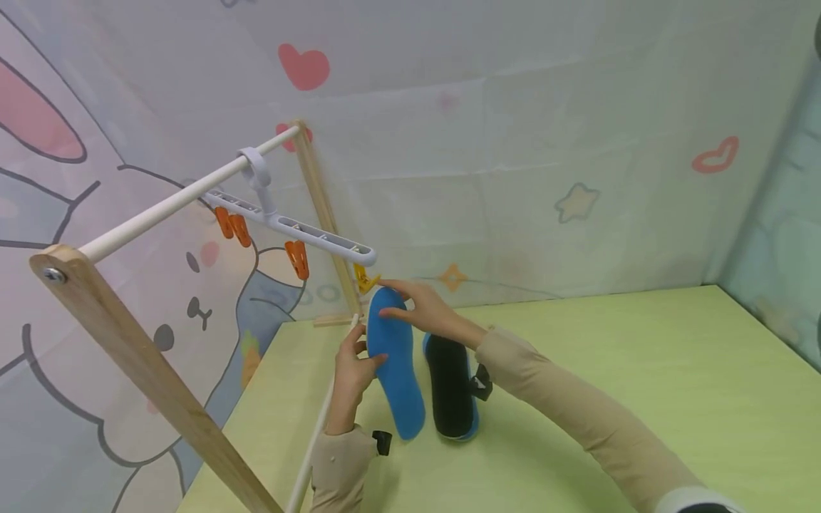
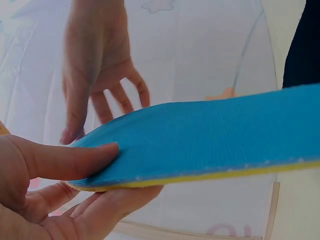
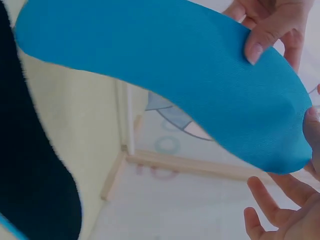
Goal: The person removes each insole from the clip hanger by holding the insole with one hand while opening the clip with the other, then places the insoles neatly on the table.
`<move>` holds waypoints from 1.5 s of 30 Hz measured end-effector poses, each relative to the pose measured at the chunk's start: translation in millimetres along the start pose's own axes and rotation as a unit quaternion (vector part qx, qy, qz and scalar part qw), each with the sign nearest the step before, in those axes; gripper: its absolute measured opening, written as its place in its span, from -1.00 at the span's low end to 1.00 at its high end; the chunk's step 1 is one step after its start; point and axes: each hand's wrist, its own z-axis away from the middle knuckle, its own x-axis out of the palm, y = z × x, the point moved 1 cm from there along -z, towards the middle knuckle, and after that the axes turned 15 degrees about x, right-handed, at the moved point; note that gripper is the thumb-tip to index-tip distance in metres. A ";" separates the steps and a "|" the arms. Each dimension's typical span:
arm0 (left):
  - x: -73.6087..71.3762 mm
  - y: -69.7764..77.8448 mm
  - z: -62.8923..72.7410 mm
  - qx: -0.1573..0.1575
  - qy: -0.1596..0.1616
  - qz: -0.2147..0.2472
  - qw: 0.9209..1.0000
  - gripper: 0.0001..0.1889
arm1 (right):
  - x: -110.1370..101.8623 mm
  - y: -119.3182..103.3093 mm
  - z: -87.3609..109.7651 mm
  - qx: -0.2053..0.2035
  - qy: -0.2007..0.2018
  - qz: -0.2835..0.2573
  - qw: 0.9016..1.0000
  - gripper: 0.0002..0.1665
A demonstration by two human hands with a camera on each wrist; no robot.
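A blue insole with a yellow underside edge is held up at a tilt beneath the end of a white hanger. My left hand pinches its side edge, thumb on the blue face and fingers behind. At the insole's upper end is my right hand, its thumb at the edge and its fingers spread behind; in the right wrist view these fingers look loose. A yellow clip hangs from the hanger's end, close to the right index fingertip.
Several orange clips hang farther along the hanger, which hooks over a white rod on a wooden stand. Right of the held insole, a black-faced insole with blue edges lies on the yellow-green table.
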 end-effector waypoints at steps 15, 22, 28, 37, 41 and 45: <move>7.1 2.3 -5.1 0.042 -0.002 0.015 0.999 -0.61 | 2.6 41.8 46.9 0.096 -0.062 -0.097 0.989 -0.23; 8.4 8.0 -8.5 0.036 -0.001 0.012 0.999 -0.63 | 1.1 45.3 62.6 0.103 -0.089 -0.150 0.979 -0.23; 8.8 10.7 -12.8 0.031 -0.005 0.012 0.999 -0.64 | 2.8 47.9 73.2 0.108 -0.114 -0.157 0.975 -0.35; 10.9 12.9 -16.3 0.031 -0.014 0.011 0.999 -0.63 | 4.5 56.9 85.5 0.114 -0.131 -0.151 0.973 -0.44; 12.1 14.7 -19.5 0.029 -0.016 0.001 0.999 -0.63 | 0.4 62.6 94.7 0.122 -0.130 -0.155 0.972 -0.44; 14.8 14.8 -23.8 0.022 -0.020 0.000 1.000 -0.64 | -6.7 70.2 107.6 0.125 -0.130 -0.164 0.970 -0.45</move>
